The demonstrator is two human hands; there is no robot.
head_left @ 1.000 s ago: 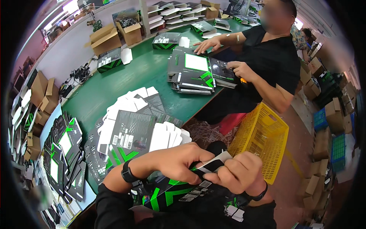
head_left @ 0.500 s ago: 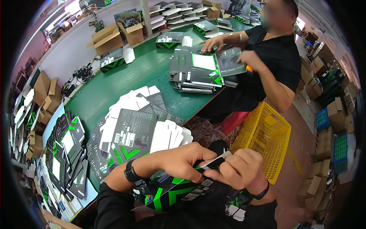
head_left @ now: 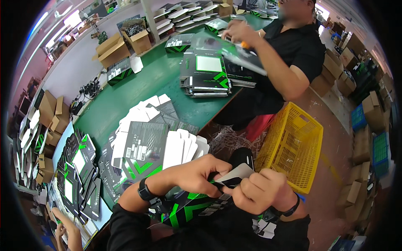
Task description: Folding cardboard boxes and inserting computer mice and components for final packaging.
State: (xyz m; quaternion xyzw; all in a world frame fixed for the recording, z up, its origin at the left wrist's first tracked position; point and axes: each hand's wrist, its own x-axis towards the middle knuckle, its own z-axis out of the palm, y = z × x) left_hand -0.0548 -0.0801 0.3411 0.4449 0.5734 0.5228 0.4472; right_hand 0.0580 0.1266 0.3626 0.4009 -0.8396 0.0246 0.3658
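Observation:
A black carton box with green chevrons (head_left: 187, 212) sits low in front of my body, partly hidden by my arms. At its upper end a white-lined flap (head_left: 239, 173) sticks up between my hands. My left hand (head_left: 204, 175) is closed on the carton's edge, thumb and fingers pinching near the flap. My right hand (head_left: 261, 191) is closed with its knuckles up and grips the flap's other side; its fingertips are hidden. Beyond my left forearm, a pile of flattened black-and-green cartons (head_left: 146, 142) with white flaps lies on the green table (head_left: 125, 97).
Across the table a person (head_left: 289, 62) handles a blurred carton sheet above a stack of flat cartons (head_left: 205, 77). A yellow plastic crate (head_left: 289, 148) stands on the floor to my right. More flat cartons (head_left: 77, 171) lie at left, near another person's hand (head_left: 67, 228).
My hands keep their grip, and the white flap shows wider between them. The person across has raised the hands and lifted a sheet off the stack. Another person's hand has come in lower left.

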